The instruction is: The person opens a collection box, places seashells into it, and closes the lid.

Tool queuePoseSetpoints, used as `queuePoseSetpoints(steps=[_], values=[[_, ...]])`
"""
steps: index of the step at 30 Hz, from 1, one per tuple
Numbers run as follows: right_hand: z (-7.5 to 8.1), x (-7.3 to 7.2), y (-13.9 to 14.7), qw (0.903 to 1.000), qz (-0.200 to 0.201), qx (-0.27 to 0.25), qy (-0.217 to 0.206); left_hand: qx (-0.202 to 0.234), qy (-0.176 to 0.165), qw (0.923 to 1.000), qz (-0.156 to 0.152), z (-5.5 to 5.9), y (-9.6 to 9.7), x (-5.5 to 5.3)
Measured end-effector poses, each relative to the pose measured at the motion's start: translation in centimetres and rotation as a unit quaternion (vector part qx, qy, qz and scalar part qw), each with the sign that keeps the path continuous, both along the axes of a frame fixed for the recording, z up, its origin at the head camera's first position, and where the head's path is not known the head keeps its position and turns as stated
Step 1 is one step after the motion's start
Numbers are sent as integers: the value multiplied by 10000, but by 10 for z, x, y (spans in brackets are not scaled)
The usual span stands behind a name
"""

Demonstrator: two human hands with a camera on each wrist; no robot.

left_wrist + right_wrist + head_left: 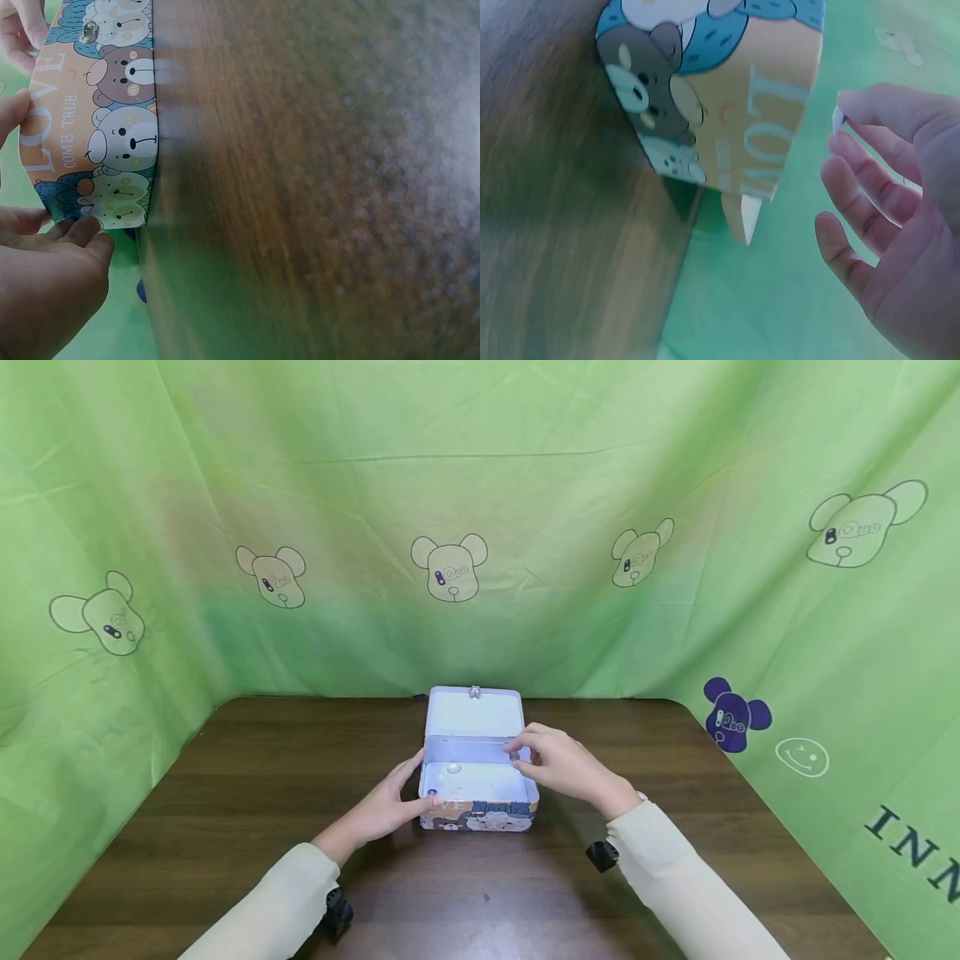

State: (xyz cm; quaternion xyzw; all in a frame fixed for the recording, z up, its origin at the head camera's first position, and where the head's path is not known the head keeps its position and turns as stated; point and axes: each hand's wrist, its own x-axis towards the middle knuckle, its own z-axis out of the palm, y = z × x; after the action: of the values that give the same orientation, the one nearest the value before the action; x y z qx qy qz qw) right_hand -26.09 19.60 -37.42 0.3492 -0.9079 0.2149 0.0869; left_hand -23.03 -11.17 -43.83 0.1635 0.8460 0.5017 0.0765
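Note:
A printed tin box [501,818] with cartoon bears stands on the table, its lid [474,714] raised and leaning back. My left hand [382,810] grips the box's left side, thumb over the front rim, fingers against the side wall. Over the right part of the opening, my right hand [566,767] pinches a small object [838,120], pale with a bluish-purple edge, between thumb and index finger; its kind cannot be made out. Inside the box lie a whitish round piece [453,768] and a small dark round piece [432,792] near the front left corner.
The box rests on a dark wooden table [262,793] near its far edge. Behind and at both sides hangs a green curtain [360,635] with bear-head prints. A metal clasp [475,692] sits on the lid's top edge.

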Motion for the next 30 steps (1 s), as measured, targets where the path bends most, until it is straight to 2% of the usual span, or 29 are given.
queuePoseSetpoints(steps=[10, 23, 30], values=[[-9, -2, -22, 9996, 144, 191, -174, 14, 2, 10000, -16, 0, 1, 0], [-17, -6, -40, 9989, 270, 350, -130, -55, -17, 10000, 36, 0, 0, 0], [-19, -6, -43, 9981, 180, 517, -280, -65, -24, 10000, 31, 0, 1, -1]])
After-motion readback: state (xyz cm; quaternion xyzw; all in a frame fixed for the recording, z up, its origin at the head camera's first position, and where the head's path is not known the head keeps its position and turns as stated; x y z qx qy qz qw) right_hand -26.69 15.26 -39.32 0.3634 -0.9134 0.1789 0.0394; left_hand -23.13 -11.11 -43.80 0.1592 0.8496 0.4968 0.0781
